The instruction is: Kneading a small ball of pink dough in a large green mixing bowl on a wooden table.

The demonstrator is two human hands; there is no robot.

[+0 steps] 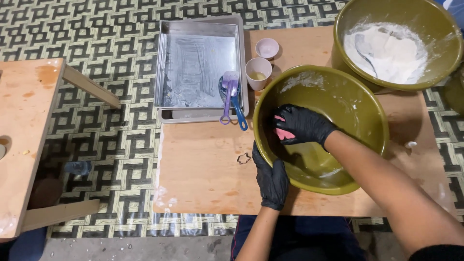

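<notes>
right hand (302, 124), black glove, is down inside the near olive bowl (357, 92), fingers curled shut over a pink lump of dough (283, 134) at the bowl's left inner wall. the lump sits under the fingertips, toward the left end of the hand, low on the wall and not at the bowl's centre. most of it is hidden by the fingers, so no long axis can be told. left hand (271, 179), also gloved, is clamped on the outside of the same bowl at its near-left rim, fingers wrapped against the wall, just below and outside where the dough lies. so both hands are near the dough, the right one touching it and the left one parted from it by the bowl wall. bowl rests on the wooden counter (203, 169). small metal cutter (244, 158) lies just left of the left hand. metal tray (200, 63) further back left with two spatulas (232, 99) on its edge, two small cups (259, 71) beside it. second olive bowl with flour (386, 50) back right, touching the near one.
</notes>
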